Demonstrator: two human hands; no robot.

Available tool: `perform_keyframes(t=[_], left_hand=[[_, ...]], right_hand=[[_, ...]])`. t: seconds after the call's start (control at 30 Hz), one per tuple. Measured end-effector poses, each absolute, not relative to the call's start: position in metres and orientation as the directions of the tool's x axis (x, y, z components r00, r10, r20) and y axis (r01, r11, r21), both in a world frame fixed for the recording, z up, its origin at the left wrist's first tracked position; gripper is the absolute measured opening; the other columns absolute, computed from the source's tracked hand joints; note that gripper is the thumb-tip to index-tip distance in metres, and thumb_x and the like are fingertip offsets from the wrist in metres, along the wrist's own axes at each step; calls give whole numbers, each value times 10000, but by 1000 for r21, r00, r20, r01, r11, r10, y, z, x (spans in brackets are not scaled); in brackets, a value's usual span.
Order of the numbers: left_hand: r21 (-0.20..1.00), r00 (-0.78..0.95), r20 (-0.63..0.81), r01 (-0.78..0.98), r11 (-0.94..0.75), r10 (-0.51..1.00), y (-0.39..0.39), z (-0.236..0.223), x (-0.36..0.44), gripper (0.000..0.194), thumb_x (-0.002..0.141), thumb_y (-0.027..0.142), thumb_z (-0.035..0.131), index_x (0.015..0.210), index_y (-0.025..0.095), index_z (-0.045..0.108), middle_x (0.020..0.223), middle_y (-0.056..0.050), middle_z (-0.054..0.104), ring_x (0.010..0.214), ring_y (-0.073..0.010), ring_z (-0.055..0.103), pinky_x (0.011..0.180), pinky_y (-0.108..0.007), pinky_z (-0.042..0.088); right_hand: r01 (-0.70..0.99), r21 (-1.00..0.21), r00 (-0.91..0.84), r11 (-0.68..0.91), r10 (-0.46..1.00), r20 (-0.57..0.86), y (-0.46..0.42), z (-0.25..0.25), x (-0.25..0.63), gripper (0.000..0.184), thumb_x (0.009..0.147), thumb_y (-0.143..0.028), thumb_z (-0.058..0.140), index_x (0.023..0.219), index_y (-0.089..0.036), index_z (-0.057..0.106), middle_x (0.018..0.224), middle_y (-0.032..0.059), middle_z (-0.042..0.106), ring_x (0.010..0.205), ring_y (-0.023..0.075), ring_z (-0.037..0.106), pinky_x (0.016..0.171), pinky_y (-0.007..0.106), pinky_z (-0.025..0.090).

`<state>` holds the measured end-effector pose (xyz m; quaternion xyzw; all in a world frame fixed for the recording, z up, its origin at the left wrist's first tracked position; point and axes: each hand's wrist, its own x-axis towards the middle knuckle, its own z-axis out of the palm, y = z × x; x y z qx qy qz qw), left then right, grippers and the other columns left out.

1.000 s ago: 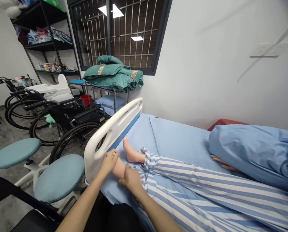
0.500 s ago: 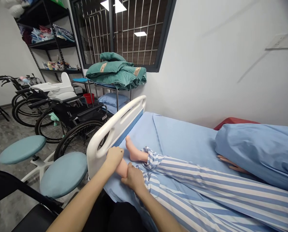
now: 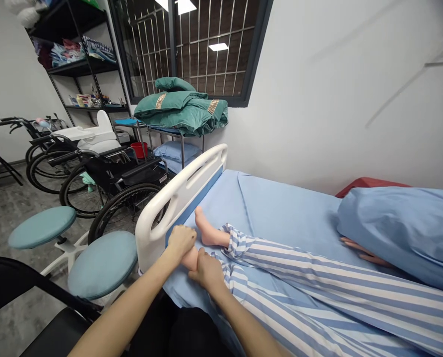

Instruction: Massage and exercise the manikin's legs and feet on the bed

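Room: a care-training room with a barred window (image 3: 206,44), a metal shelf of folded cloth (image 3: 76,74), and two wheelchairs, the nearer one (image 3: 111,186) just beyond the bed's end.
Stools: two round teal stools, the nearer one (image 3: 102,265) close by the bed.
Bed: a hospital bed with a white plastic footboard (image 3: 176,198) and a blue sheet (image 3: 281,210).
Mannequin: a care mannequin (image 3: 318,263) in striped pyjamas lies on the sheet, its feet just short of the footboard.
Near foot: the mannequin's near foot (image 3: 190,259) sits mostly hidden between the hands, just off the sheet; the far foot (image 3: 206,228) lies bare.
Left hand: the left hand (image 3: 180,243) is closed over the top of the near foot, fingers wrapped round it.
Right hand: the right hand (image 3: 206,272) grips it from the other side.
Handling: the foot looks soft and rubbery, likely slick, with the leg's weight behind it; heel and ankle seem the surest holds.
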<state>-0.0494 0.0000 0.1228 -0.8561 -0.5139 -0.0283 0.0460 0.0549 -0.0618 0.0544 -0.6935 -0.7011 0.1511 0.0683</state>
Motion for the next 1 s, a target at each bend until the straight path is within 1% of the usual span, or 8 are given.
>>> perform_keyframes(t=[0.1, 0.2, 0.3, 0.47, 0.63, 0.7, 0.8, 1.0], left_hand=[[-34, 379, 258, 923, -384, 889, -6, 115, -55, 355, 879, 190, 304, 794, 114, 641, 741, -143, 638, 733, -226, 603, 623, -316, 417], [93, 255, 427, 942, -323, 868, -11, 102, -62, 369, 907, 249, 266, 824, 136, 608, 790, -112, 622, 773, -199, 579, 693, -313, 429], [233, 182, 532, 907, -350, 827, -15, 88, -69, 354, 916, 248, 242, 920, 159, 584, 854, -94, 610, 848, -193, 558, 791, -329, 431], [354, 192, 580, 816, -457, 792, -19, 77, -77, 353, 906, 209, 251, 1153, 150, 496, 1041, -125, 588, 1015, -219, 524, 887, -388, 423], [449, 167, 572, 756, -476, 803, -26, 80, -81, 372, 901, 201, 251, 1205, 158, 462, 1107, -114, 570, 1052, -204, 520, 926, -380, 416], [438, 174, 561, 768, -468, 810, -27, 84, -82, 366, 902, 210, 253, 1183, 162, 482, 1096, -107, 582, 1046, -200, 528, 926, -366, 418], [359, 206, 517, 828, -430, 831, -28, 92, -84, 354, 901, 239, 270, 1143, 172, 520, 1083, -104, 609, 1018, -202, 553, 893, -337, 431], [85, 214, 281, 965, -247, 936, -30, 121, -76, 348, 891, 242, 289, 1039, 133, 584, 869, -136, 650, 770, -235, 623, 652, -336, 457]], right_hand=[[954, -301, -28, -4, 994, -103, -61, 52, 55, 407, 622, -297, 631, 969, -167, 462, 891, 92, 629, 803, 258, 620, 640, 299, 403], [957, -291, -30, 1, 995, -95, -61, 50, 55, 420, 618, -313, 638, 971, -171, 460, 898, 93, 631, 803, 259, 619, 644, 309, 408], [958, -287, -29, 1, 995, -94, -62, 51, 55, 423, 618, -310, 644, 972, -170, 459, 901, 99, 633, 802, 259, 619, 644, 312, 410], [958, -287, -28, 1, 996, -89, -64, 54, 55, 405, 630, -304, 643, 968, -172, 463, 901, 101, 635, 803, 261, 620, 643, 316, 415], [953, -304, -35, 9, 996, -81, -64, 56, 55, 407, 624, -302, 654, 958, -170, 464, 894, 114, 635, 793, 263, 621, 643, 320, 415], [953, -301, -41, 12, 995, -90, -64, 57, 55, 421, 615, -312, 654, 959, -164, 461, 892, 110, 633, 794, 267, 623, 640, 319, 417], [955, -295, -31, -4, 993, -113, -63, 58, 54, 427, 599, -311, 653, 949, -158, 462, 885, 107, 634, 787, 271, 627, 631, 312, 418], [954, -298, -45, 14, 994, -97, -63, 59, 54, 395, 628, -305, 621, 952, -151, 456, 870, 116, 631, 776, 277, 628, 617, 313, 412]])
